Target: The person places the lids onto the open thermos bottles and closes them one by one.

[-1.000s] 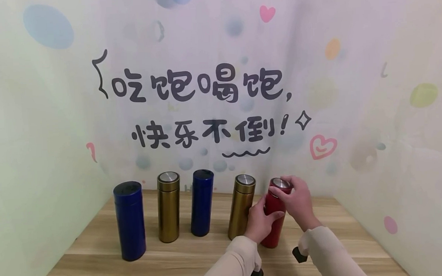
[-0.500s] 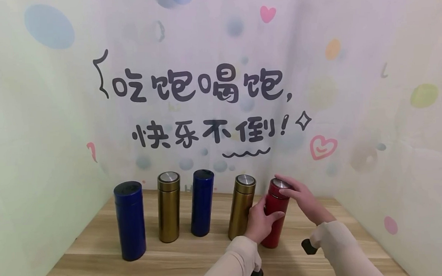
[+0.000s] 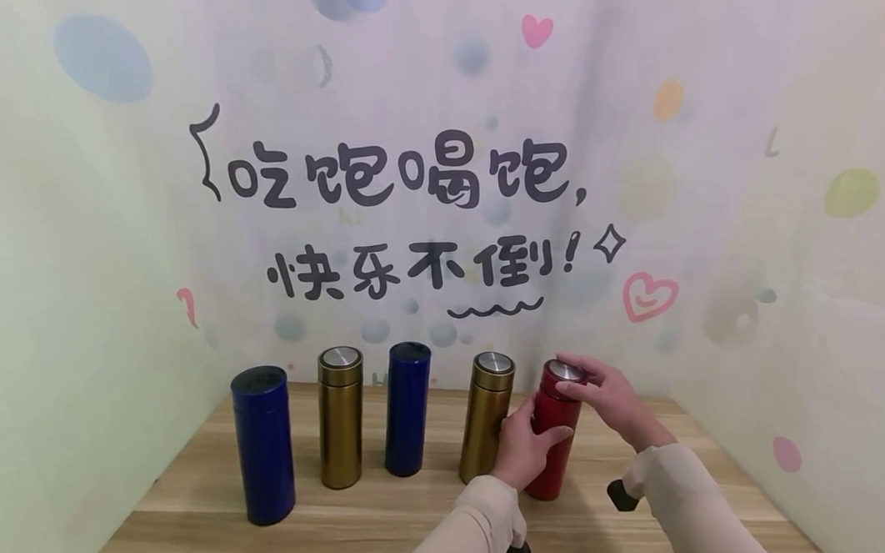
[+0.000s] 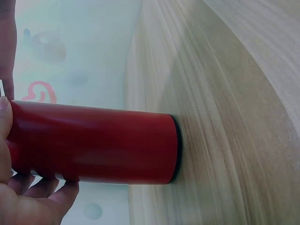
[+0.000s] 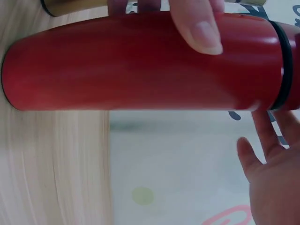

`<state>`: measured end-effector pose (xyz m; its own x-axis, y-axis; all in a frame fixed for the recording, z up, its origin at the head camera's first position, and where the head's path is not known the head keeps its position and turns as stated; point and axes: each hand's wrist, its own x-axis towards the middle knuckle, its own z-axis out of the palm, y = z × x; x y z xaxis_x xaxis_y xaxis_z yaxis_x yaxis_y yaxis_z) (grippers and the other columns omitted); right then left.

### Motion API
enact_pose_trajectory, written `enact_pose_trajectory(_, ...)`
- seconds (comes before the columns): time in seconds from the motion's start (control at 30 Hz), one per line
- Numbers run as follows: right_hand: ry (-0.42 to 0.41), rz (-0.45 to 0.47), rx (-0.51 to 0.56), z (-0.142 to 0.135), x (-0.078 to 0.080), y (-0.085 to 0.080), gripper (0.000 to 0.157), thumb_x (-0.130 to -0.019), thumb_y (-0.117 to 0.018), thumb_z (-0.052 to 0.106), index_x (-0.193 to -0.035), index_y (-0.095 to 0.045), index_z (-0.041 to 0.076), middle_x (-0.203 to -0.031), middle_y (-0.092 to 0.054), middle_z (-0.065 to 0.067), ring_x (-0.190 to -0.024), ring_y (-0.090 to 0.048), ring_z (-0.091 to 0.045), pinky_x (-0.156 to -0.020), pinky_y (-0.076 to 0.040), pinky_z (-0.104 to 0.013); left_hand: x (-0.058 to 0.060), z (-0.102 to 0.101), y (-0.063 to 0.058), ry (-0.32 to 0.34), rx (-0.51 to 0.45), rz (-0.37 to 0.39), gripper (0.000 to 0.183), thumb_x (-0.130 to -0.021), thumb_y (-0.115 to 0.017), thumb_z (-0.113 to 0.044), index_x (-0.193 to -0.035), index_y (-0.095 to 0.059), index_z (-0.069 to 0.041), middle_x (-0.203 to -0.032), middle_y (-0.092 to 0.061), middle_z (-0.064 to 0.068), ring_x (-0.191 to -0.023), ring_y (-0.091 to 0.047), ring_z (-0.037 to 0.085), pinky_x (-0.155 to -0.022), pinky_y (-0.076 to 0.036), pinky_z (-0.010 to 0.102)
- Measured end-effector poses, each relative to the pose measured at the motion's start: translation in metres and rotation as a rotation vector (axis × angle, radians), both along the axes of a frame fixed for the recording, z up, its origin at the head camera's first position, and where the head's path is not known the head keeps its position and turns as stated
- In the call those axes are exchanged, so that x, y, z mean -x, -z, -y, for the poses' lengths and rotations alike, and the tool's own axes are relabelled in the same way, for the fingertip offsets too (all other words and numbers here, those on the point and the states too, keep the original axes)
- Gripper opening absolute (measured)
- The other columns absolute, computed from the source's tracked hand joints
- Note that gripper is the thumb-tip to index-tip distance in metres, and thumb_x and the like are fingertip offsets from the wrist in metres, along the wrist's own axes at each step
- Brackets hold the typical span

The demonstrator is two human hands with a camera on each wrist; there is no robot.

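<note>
A red thermos (image 3: 549, 473) stands upright on the wooden table at the right end of a row. My left hand (image 3: 522, 449) grips its body at mid-height, thumb across the front and fingers behind, as the left wrist view also shows. My right hand (image 3: 612, 394) holds the red lid (image 3: 566, 372) with its silver top, thumb in front and fingers round the far side. In the right wrist view a black ring (image 5: 284, 65) marks the joint between body and lid. Right beside my left hand stands a gold thermos (image 3: 485, 412).
Further left stand a blue thermos (image 3: 408, 412), another gold thermos (image 3: 341, 432) and a larger-looking blue thermos (image 3: 264, 453), all upright. Behind the wooden table (image 3: 336, 541) hangs a printed curtain (image 3: 431, 60) with black lettering. More pale curtain closes off both sides.
My right hand has shifted its hold round the lid, its wrist swinging out to the right. My left hand keeps its grip on the thermos body, which has stayed in place.
</note>
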<state>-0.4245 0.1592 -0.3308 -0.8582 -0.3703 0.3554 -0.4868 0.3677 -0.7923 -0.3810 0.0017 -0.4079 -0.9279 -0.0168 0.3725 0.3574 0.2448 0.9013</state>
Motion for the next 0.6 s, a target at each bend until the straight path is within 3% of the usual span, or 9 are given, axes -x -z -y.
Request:
enact_pose_trajectory(0.33, 0.276, -0.214, -0.055, 0.02, -0.004, 0.01, 0.058, -0.082, -0.079, 0.036, -0.123, -0.056, 0.001, -0.114, -0.059, -0.016, -0.101, -0.055, -0.029, -0.086, -0.051, -0.045, 0.002, -0.001, 0.0, -0.016, 0.018, -0.003, 0.055, -0.086, -0.074, -0.034, -0.136, -0.053, -0.025, -0.122, -0.064, -0.004, -0.106, -0.062, 0.015, -0.093, -0.051, 0.043)
enact_pose_trajectory(0.5, 0.402, -0.224, -0.041, 0.034, -0.012, 0.012, 0.063, -0.081, -0.078, 0.043, -0.12, -0.053, 0.001, -0.112, -0.057, -0.016, -0.1, -0.053, -0.03, -0.081, -0.054, -0.045, 0.005, -0.001, 0.001, -0.033, 0.046, -0.001, 0.056, -0.085, -0.075, -0.034, -0.136, -0.054, -0.024, -0.12, -0.065, -0.003, -0.104, -0.063, 0.016, -0.09, -0.052, 0.044)
enact_pose_trajectory(0.6, 0.396, -0.18, -0.029, 0.036, -0.013, 0.011, 0.065, -0.083, -0.076, 0.044, -0.125, -0.05, 0.002, -0.116, -0.055, -0.017, -0.105, -0.051, -0.032, -0.085, -0.053, -0.047, 0.006, -0.001, 0.001, -0.034, 0.05, 0.002, 0.055, -0.085, -0.075, -0.034, -0.135, -0.055, -0.024, -0.118, -0.066, -0.003, -0.102, -0.063, 0.016, -0.089, -0.053, 0.043)
